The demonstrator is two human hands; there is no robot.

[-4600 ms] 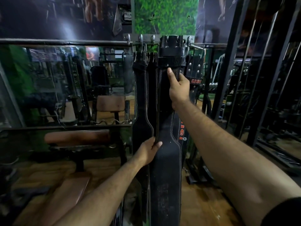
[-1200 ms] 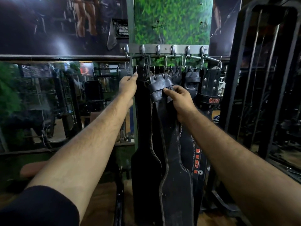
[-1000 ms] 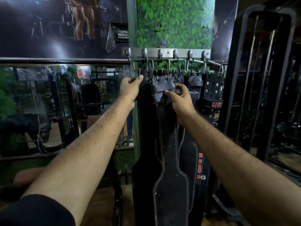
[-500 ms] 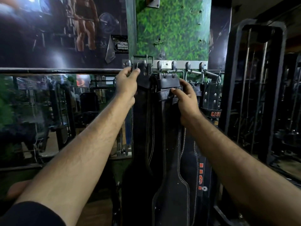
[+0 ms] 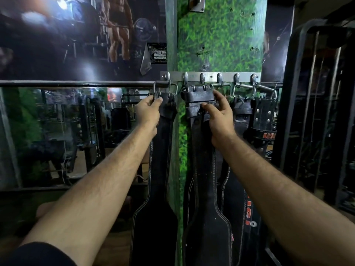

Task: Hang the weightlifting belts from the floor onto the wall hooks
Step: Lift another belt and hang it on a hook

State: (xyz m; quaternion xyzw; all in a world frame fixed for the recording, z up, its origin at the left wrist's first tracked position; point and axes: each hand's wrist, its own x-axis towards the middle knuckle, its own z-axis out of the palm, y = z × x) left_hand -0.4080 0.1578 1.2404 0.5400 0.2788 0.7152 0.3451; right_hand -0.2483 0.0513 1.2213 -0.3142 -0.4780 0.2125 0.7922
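Left hand (image 5: 148, 110) pinching left belt's buckle (image 5: 157, 94) at hook rail (image 5: 210, 76), right hand (image 5: 217, 114) gripping middle belt (image 5: 199, 100)

Your left hand (image 5: 148, 110) pinches the metal buckle (image 5: 156, 94) of the left belt (image 5: 156, 189) right up at the leftmost hook (image 5: 167, 78) of the steel hook rail (image 5: 210, 76), and the belt drops straight down the edge of the green pillar (image 5: 219, 41). Your right hand (image 5: 219, 116) grips the folded top of the middle belt (image 5: 203, 189), whose buckle end sits just under the rail. More black belts (image 5: 263, 116), one with red lettering, hang off the hooks to the right.
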